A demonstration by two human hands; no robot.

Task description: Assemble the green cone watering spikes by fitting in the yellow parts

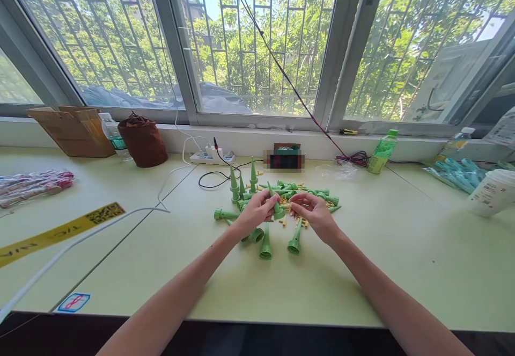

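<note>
My left hand [260,209] is closed round a green cone [278,210], its tip pointing up and its wide ribbed end low. Just to the right, my right hand [313,212] has its thumb and fingers pressed together over small yellow parts [284,223]; what they pinch, if anything, is too small to make out. More green cones lie in a pile behind both hands. Two of them, one a tall cone [253,178], stand upright at the back left. Nearer the front edge lie a cone [265,247] and another cone [295,244], wide ends toward me.
Behind the pile are a power strip [212,156] with cables and a small blurred box [286,158]. A brown bag [142,140] and cardboard box [72,132] stand back left; a green bottle [382,152] and white cup [491,192] stand right. A white cable crosses the left side.
</note>
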